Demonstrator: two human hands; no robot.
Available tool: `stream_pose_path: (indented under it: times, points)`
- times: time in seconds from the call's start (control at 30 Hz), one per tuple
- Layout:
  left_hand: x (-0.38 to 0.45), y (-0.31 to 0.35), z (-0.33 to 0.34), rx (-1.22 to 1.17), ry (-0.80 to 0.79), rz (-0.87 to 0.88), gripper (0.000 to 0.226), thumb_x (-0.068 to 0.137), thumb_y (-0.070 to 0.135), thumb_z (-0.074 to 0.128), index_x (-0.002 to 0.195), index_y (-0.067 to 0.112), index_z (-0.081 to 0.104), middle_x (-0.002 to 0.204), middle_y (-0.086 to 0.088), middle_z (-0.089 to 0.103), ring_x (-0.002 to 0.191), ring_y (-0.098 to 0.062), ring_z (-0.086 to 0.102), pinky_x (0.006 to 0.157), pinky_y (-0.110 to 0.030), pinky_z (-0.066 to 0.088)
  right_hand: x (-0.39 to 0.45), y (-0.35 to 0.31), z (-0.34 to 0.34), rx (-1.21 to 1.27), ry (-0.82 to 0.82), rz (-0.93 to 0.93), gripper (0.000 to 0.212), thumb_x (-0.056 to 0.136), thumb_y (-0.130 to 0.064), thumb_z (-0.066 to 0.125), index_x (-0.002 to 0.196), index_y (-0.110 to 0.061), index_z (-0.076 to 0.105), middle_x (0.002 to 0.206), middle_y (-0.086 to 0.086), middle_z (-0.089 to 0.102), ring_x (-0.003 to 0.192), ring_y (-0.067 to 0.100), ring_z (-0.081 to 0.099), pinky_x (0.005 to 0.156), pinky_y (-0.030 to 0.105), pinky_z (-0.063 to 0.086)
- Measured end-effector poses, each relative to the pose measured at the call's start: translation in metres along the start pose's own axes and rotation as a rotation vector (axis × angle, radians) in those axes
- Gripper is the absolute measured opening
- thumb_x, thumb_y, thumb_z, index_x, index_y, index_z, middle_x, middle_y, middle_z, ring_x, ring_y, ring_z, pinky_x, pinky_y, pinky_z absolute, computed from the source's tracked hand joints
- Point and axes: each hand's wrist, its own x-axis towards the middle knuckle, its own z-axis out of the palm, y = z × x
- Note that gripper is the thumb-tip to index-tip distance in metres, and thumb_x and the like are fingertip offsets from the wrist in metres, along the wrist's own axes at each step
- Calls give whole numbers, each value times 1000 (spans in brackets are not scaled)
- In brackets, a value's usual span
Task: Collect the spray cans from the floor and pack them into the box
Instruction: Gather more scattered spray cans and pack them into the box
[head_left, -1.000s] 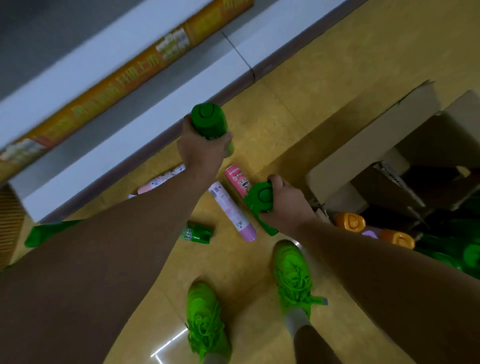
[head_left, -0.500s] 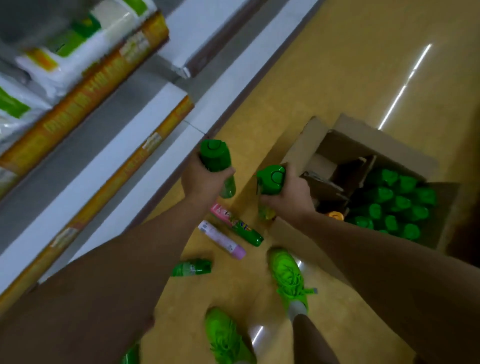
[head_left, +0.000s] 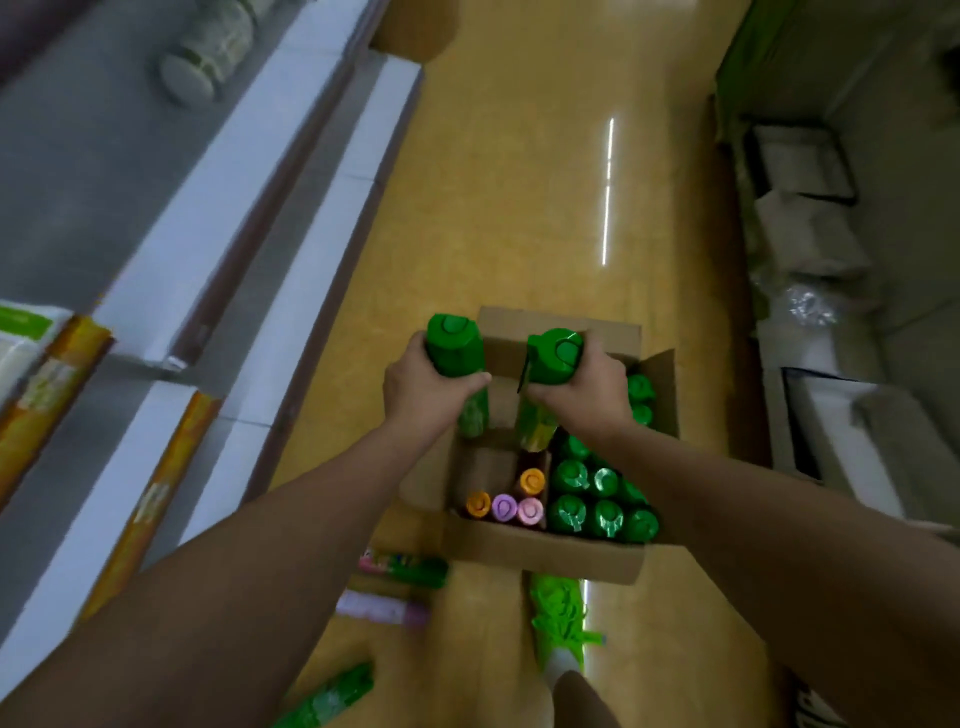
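My left hand (head_left: 428, 392) grips a green spray can (head_left: 456, 348) upright, and my right hand (head_left: 584, 387) grips a second green spray can (head_left: 551, 356). Both cans hang over the left, open part of the cardboard box (head_left: 545, 553) on the floor. Inside the box stand several green-capped cans (head_left: 597, 501) on the right and orange, purple and pink capped cans (head_left: 506, 506) at the near left. On the floor left of the box lie a pink-and-green can (head_left: 402, 566), a pale pink can (head_left: 382, 608) and a green can (head_left: 332, 696).
Store shelving (head_left: 249, 218) runs along the left side of the yellow floor aisle. More shelves with white packages (head_left: 810, 244) line the right. My green shoe (head_left: 558, 608) stands just in front of the box.
I have straightened up and swung both hands with their green cans rightward from above the floor cans to above the box. The view now looks down into the box.
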Motion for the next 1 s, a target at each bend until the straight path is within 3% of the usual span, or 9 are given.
stream_pose_path:
  times: [0.2, 0.27, 0.4, 0.63, 0.83, 1.0]
  points:
    - [50, 71, 70, 10, -107, 67, 72, 60, 43, 90, 123, 28, 59, 118, 4, 67, 113, -22, 60, 97, -42, 52, 65, 21, -73, 67, 64, 61, 82, 53, -38, 88, 122, -24, 45, 109, -2, 61, 99, 19, 63, 80, 44, 60]
    - [71, 87, 97, 6, -136, 70, 72, 62, 40, 90, 125, 26, 58, 119, 4, 67, 114, -19, 60, 97, -39, 51, 92, 32, -90, 86, 79, 87, 86, 49, -44, 85, 122, -26, 44, 109, -2, 61, 98, 20, 64, 78, 44, 61]
    - [111, 104, 155, 32, -212, 66, 68, 69, 39, 88, 127, 26, 55, 114, 12, 61, 109, -8, 54, 80, -23, 39, 151, 64, -106, 78, 137, 113, 82, 56, -35, 87, 125, -22, 44, 102, -5, 57, 98, 21, 63, 81, 44, 60]
    - [167, 89, 252, 4, -219, 6, 71, 67, 32, 91, 128, 23, 54, 108, 10, 57, 107, -10, 53, 90, -22, 40, 238, 126, -112, 146, 223, 153, 82, 65, -25, 89, 132, -16, 43, 107, -6, 56, 101, 16, 60, 84, 32, 57]
    - [202, 62, 310, 37, -280, -36, 82, 63, 36, 92, 133, 25, 51, 125, 4, 62, 120, -19, 55, 105, -42, 47, 286, 168, -96, 133, 205, 202, 83, 66, -23, 87, 135, -14, 41, 114, 1, 58, 106, 20, 59, 90, 38, 56]
    - [212, 33, 352, 55, -342, -39, 77, 65, 32, 92, 132, 25, 52, 126, 4, 61, 121, -19, 54, 106, -39, 45, 307, 214, -73, 83, 156, 230, 81, 65, -25, 87, 131, -14, 42, 115, 3, 59, 105, 20, 59, 89, 40, 57]
